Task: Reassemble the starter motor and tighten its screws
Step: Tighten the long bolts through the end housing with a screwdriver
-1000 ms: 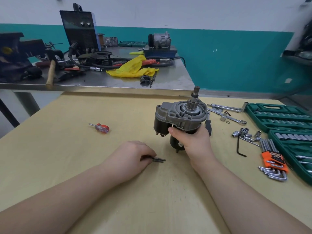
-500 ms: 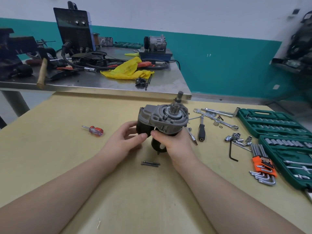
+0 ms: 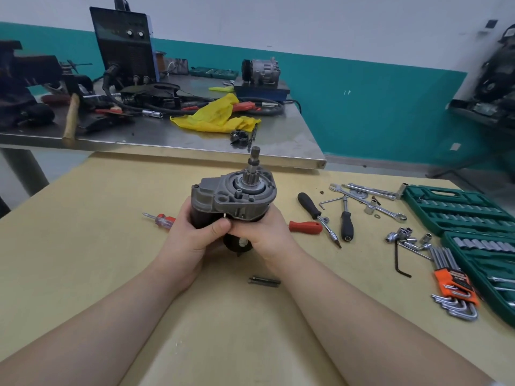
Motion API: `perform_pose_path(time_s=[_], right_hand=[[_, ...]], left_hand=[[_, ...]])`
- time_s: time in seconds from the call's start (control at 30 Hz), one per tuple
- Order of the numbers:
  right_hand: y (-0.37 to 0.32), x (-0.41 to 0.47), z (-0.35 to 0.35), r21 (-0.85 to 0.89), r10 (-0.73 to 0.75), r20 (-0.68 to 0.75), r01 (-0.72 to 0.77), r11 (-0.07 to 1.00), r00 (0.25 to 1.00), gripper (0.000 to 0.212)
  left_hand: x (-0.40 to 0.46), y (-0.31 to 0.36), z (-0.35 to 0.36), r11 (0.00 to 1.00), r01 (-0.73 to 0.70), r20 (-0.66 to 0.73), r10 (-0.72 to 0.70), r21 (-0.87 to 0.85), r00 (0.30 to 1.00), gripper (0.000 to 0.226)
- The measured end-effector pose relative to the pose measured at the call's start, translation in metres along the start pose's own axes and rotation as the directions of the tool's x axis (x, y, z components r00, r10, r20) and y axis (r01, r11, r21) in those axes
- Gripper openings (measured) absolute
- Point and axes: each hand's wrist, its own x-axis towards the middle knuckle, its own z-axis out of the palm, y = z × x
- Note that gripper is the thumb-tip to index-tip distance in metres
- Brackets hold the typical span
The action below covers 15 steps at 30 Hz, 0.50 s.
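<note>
The starter motor [image 3: 232, 201] stands upright near the middle of the table [image 3: 83, 246], shaft pointing up, held between both hands. The left hand [image 3: 195, 235] wraps the dark body from the left, thumb pressed across the front just under the grey housing. The right hand [image 3: 264, 232] grips it from the right. Two dark screws [image 3: 264, 281] lie side by side on the table just nearer than the hands. A red screwdriver [image 3: 305, 227] lies right of the right hand, and a small red-handled one [image 3: 160, 219] lies left.
</note>
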Motion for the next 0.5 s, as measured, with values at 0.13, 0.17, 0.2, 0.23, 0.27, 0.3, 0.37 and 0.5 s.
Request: perform_pose_path(time_s=[0.13,0.17,0.2,0.23,0.27,0.3,0.37,0.5], right_hand=[[-0.006,-0.002,-0.004,-0.03,0.025,0.101,-0.022,0.999,0.995,0.062],[-0.006,-0.003,-0.01,-0.082,0.056,0.141,-0.045,0.996,0.988,0.066],[-0.007,-0.004,-0.018,-0.18,0.096,0.174,-0.064,0.982,0.98,0.071],[-0.011,-0.006,-0.029,-0.309,0.136,0.191,-0.072,0.948,0.972,0.074],[-0.012,-0.006,-0.043,-0.444,0.162,0.185,-0.065,0.894,0.969,0.074],[-0.013,-0.005,-0.06,-0.532,0.169,0.158,-0.061,0.845,0.973,0.069],[-0.015,-0.002,-0.092,-0.536,0.122,0.013,-0.096,0.839,0.992,0.046],[0.0,0.005,-0.142,-0.582,-0.031,-0.5,-0.309,0.753,0.865,0.024]], left_hand=[[-0.003,0.002,0.006,1.0,-0.007,-0.063,0.005,-0.021,0.998,0.07],[-0.003,0.003,0.006,1.0,-0.01,-0.066,0.008,-0.028,0.998,0.071],[-0.003,0.004,0.006,0.999,-0.011,-0.067,0.009,-0.03,0.998,0.071],[-0.003,0.004,0.006,1.0,-0.01,-0.067,0.009,-0.025,0.998,0.069],[-0.004,0.004,0.007,1.0,-0.009,-0.068,0.008,-0.018,0.998,0.068],[-0.004,0.003,0.006,1.0,-0.008,-0.072,0.007,-0.01,0.997,0.066],[-0.004,0.003,0.006,1.0,-0.007,-0.078,0.008,0.007,0.997,0.065],[-0.006,0.003,0.008,1.0,-0.013,-0.084,0.014,0.015,0.996,0.064]])
